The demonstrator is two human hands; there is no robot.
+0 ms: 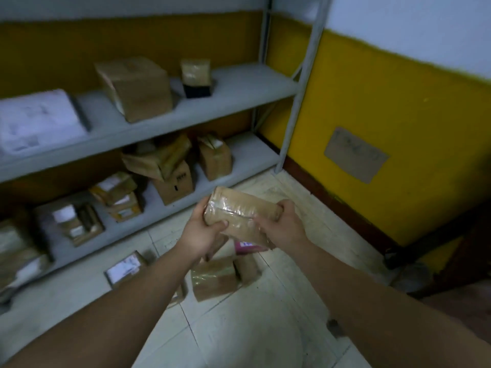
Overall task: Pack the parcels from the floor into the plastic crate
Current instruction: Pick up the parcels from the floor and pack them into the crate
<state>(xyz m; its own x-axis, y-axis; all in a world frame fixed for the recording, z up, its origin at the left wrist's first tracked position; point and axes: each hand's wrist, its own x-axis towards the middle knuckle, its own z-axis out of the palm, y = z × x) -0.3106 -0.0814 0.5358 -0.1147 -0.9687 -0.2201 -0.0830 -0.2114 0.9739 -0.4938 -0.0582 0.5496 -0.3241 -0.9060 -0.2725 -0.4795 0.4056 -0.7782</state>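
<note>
Both hands, left [206, 232] and right [281, 224], grip one taped parcel [239, 211] above the floor [239, 328]. Several parcels [214, 278] lie below, unpacked. No crate shows, so most work seems left.

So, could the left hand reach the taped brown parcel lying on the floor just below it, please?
Probably not yet: the left hand and right hand both grip the held parcel. The floor parcel lies uncovered below.
</note>
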